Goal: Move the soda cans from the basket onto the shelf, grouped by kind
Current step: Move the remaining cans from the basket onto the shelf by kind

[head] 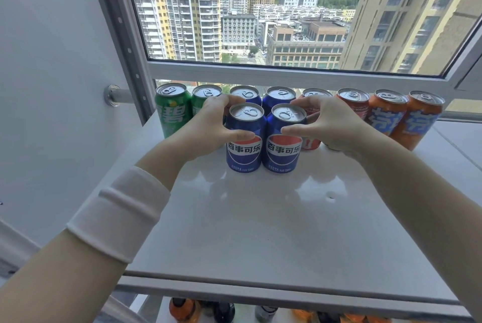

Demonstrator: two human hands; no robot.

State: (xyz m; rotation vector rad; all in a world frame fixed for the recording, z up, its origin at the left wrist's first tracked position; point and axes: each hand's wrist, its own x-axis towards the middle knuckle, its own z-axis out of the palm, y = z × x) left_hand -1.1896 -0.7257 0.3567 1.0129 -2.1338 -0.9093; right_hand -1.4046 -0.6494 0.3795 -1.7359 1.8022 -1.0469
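**Soda cans in a row on a white shelf beneath a high window**

The glossy white shelf (pixel 260 218) meets a white wall (pixel 52 62) on the left and sits under a window (pixel 260 72) facing tower blocks; bottle tops (pixel 182 309) show below its front edge. Along the back stand green cans (pixel 172 111) marked 碧, back blue cans (pixel 279 97), red cans (pixel 353 103) with unreadable print, and orange cans (pixel 420 122). In front, two upright blue cans read 百事可乐. The left hand (pixel 216 124) has its grip clamped on the left front can (pixel 243 150), and the right hand (pixel 331 124) on the right front can (pixel 283 153).
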